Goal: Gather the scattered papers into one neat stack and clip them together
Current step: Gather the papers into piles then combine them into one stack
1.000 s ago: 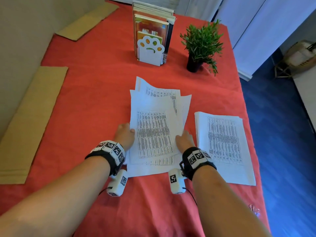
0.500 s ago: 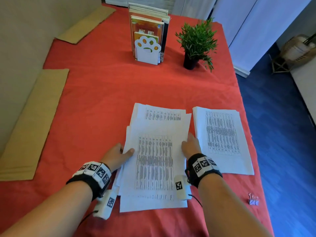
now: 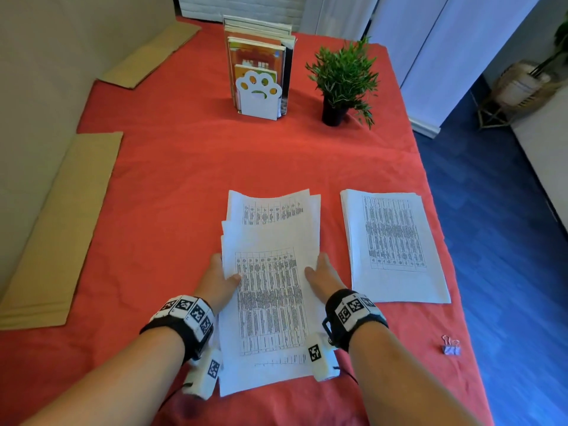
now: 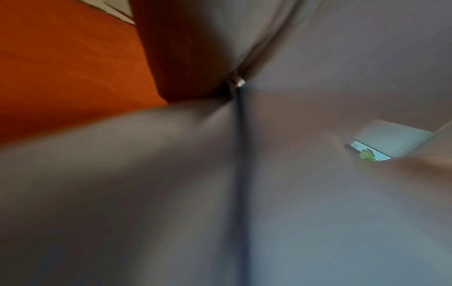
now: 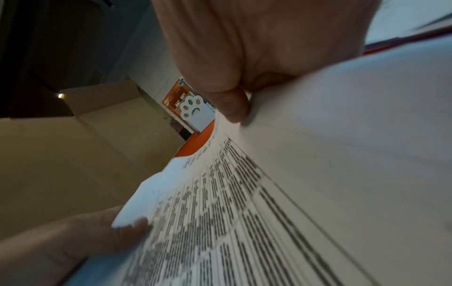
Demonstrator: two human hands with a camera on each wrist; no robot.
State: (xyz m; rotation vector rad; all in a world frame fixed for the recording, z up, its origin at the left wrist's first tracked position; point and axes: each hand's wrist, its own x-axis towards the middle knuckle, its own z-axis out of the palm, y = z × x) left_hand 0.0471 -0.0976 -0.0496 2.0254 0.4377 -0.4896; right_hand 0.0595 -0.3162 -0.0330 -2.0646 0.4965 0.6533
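Observation:
A loose pile of printed sheets lies mid-table on the red cloth, its sheets offset at the far end. My left hand grips its left edge with the thumb on top. My right hand grips the right edge the same way. In the right wrist view my right thumb presses on the top sheet, and the left hand's thumb pinches the opposite edge. Both hands' fingers are hidden under the paper. A second, squarer paper stack lies to the right. A small binder clip sits near the table's right edge.
A paw-shaped book holder with books and a potted plant stand at the far side. Cardboard sheets lie along the left side. The table's right edge drops to blue floor. The left wrist view is blurred paper and cloth.
Both hands have drawn the loose pile toward me and narrowed it between them. The thumbs now sit on top of the sheets, and the sides curl upward.

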